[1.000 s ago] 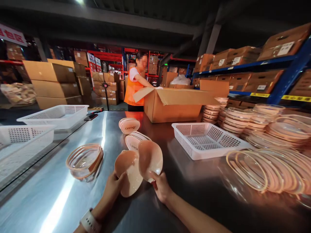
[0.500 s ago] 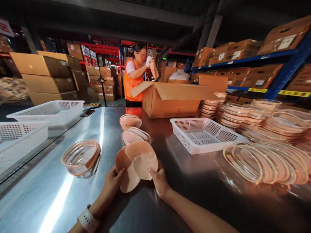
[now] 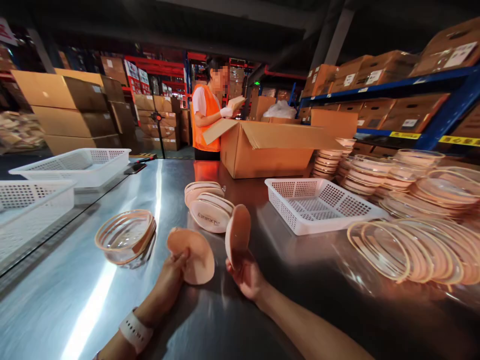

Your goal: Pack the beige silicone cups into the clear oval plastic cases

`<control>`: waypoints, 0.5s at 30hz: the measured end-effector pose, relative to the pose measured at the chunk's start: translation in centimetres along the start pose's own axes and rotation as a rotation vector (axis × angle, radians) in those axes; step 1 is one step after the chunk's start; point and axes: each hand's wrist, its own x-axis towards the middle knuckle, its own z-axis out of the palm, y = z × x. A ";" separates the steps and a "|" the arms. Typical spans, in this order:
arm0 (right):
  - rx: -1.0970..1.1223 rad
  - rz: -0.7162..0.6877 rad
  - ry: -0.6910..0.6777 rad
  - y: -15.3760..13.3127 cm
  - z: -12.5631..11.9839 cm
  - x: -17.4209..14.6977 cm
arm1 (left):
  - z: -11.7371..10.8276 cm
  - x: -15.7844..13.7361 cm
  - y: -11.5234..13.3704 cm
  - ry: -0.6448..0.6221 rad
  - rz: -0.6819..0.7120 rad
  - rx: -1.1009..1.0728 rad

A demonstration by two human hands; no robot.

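My left hand (image 3: pixel 171 275) pinches a peach bra cup (image 3: pixel 198 260) by its left side, its face turned up toward me. A second peach bra cup (image 3: pixel 239 231) stands nearly edge-on in my right hand (image 3: pixel 245 276), with thumb and fingers closed on its lower end. The two cups are apart. Just beyond them lies a small row of bra cups (image 3: pixel 210 216), leaning on one another, with dark lettering on the front one. Left of my hands sits a stack of clear packs with peach rims (image 3: pixel 125 235).
White perforated baskets stand at right (image 3: pixel 296 227) and left (image 3: pixel 75 175). Many peach-rimmed packs (image 3: pixel 382 255) cover the right side of the metal table (image 3: pixel 292 295). Behind an open carton (image 3: pixel 270 160), a co-worker in an orange vest (image 3: pixel 206 120) holds a small box.
The two bra cups, overlapping before, are now separated, one in each hand. The right one has turned edge-on. The co-worker's gloved hand and box have come down.
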 end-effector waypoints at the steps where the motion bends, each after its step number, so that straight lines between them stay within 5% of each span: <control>1: 0.009 0.031 -0.023 -0.2 0.0 -0.1 | 0.1 -0.3 0.4 -0.050 -0.033 -0.073; 10: 0.024 0.109 -0.060 -0.3 0.0 -0.3 | -0.1 -3.5 2.6 -0.457 -0.330 -0.298; 12: 0.000 0.062 -0.022 0.1 0.2 -0.3 | 0.5 -3.7 2.3 -0.453 -0.313 -0.244; 15: -0.044 -0.010 0.020 0.6 0.5 -0.6 | 1.2 -3.3 1.3 -0.272 -0.199 -0.044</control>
